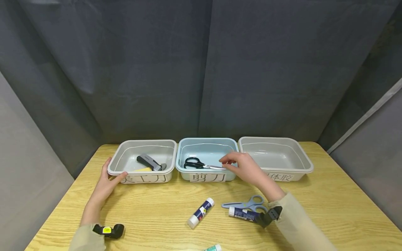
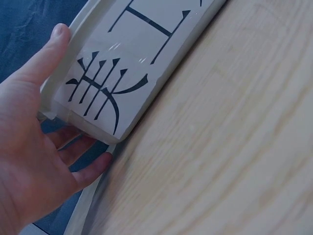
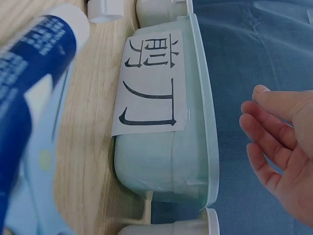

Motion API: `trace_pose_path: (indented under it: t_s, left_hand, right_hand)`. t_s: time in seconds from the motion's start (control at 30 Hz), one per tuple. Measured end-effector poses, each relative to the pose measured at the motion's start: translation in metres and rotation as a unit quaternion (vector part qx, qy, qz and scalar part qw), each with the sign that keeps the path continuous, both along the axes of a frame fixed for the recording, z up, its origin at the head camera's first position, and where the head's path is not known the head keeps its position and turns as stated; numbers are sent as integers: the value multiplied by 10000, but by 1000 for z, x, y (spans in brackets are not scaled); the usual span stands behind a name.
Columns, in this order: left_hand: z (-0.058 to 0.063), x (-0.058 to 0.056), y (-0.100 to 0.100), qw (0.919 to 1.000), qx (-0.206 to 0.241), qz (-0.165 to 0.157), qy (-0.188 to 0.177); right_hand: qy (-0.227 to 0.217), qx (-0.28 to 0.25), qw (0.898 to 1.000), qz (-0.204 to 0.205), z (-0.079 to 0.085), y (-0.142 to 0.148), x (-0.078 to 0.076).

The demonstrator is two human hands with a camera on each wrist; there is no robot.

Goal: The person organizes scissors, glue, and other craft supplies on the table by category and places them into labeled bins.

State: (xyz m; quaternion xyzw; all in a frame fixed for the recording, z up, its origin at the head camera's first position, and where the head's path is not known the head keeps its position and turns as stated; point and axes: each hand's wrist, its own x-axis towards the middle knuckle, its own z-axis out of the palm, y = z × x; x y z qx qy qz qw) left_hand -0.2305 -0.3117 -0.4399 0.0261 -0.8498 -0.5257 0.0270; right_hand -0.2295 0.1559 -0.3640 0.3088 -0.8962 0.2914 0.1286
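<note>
My left hand [image 1: 103, 184] holds the front left corner of a light grey bin [image 1: 142, 142]; its thumb lies on the rim and its fingers reach round the side wall [image 2: 83, 128]. Inside that bin lie a grey-and-black utility knife [image 1: 149, 161] and something yellow, partly hidden by the front rim. Over the right side of the light blue bin [image 1: 207, 141] hovers my right hand [image 1: 243, 166], fingers loosely bent and nothing between them in the right wrist view. Black-handled scissors [image 1: 194, 163] lie in the blue bin, blade tips just under the right fingertips.
Another light grey bin [image 1: 270, 140] stands at the right, in line with the others. On the table before them lie a glue stick [image 1: 201, 212], blue scissors [image 1: 238, 205], a second glue stick [image 1: 243, 213] partly behind the wrist camera, and a green-and-white tube [image 1: 214, 248] at the bottom edge.
</note>
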Motion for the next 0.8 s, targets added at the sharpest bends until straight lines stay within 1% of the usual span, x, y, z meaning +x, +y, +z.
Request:
trace_pose_path:
  t_s: [0.23,0.47,0.6,0.8]
  left_hand:
    - [2,-1,1,10000,54,7,54]
    - [1,0,2,9999,109,-8,64]
    - [-1,0,1,9999,148,-8,61]
    - [-2,-1,0,9998,176,-12,8]
  right_hand:
    - [76,-39,10000,-44,-6,9,13]
    - [-221,-354,9991,-67,-11,18,27]
    - [-278,-428,9985,-191,-16,24,34]
    - [-541,-429,9964,-493,-21,34,42]
